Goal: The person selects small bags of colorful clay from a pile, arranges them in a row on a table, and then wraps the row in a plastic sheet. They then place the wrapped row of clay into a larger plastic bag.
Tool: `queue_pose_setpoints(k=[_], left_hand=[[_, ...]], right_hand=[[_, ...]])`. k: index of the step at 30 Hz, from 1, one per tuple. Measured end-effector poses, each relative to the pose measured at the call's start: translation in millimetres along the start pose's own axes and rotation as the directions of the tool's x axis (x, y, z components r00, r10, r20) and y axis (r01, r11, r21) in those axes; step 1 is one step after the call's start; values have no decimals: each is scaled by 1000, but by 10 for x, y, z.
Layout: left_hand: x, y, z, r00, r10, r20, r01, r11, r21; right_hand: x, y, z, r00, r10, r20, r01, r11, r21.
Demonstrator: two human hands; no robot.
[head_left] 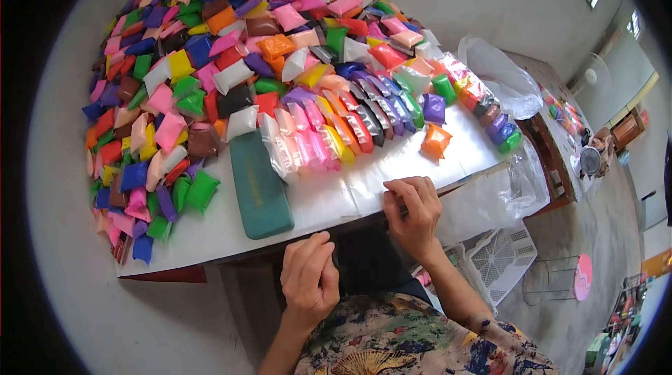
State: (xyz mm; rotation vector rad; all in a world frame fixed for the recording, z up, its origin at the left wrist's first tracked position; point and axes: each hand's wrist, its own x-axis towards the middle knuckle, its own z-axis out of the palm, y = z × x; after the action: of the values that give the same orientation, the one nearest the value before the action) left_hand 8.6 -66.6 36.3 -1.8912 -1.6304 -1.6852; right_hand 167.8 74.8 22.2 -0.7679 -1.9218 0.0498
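Observation:
My left hand [309, 277] is above my lap, just off the table's front edge, with its fingers curled together and nothing visible in them. Over the front edge, further right, my right hand [414, 215] has loosely bent fingers, the thumb apart from them, and holds nothing I can see. A green case [259, 186] lies flat on the table, the nearest thing to my left hand. Behind the hands, a row of colored clay packets [336, 123] stands packed side by side. A single orange packet [437, 142] lies beyond my right hand, with a purple packet [434, 108] behind it.
A large heap of mixed colored packets [189, 60] covers the back and left of the white table [329, 200]. Another packed row [483, 105] sits at the right end, beside clear plastic bags [500, 74]. Below are a white plastic basket [500, 263] and a pink-topped stool [582, 277].

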Motion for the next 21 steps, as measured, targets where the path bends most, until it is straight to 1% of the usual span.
queue_pose_setpoints(k=[3,6,8,10,12,15,18,21], left_hand=[[57,-1,48,999,21,31,-22,999,35],[79,-8,114,996,43,76,-48,996,72],[105,-4,172,993,54,106,-65,993,98],[123,-27,242,992,49,116,-63,991,119],[157,-56,308,991,54,125,-70,989,133],[155,-71,338,987,49,153,-72,986,149],[104,-105,338,983,51,177,-81,982,168],[0,-134,334,978,61,198,-95,981,168]], right_hand=[[9,-25,-102,997,-61,46,61,998,-10],[116,103,-243,991,-133,-26,125,972,-200],[260,248,-327,998,-10,-58,-2,978,-207],[373,469,-331,998,4,-66,-24,953,-301],[416,630,-306,998,52,-25,-58,938,-342],[409,839,-263,982,173,72,-147,948,-282],[399,930,-264,972,222,73,-195,943,-270],[409,1015,-255,971,237,39,-218,939,-265]])
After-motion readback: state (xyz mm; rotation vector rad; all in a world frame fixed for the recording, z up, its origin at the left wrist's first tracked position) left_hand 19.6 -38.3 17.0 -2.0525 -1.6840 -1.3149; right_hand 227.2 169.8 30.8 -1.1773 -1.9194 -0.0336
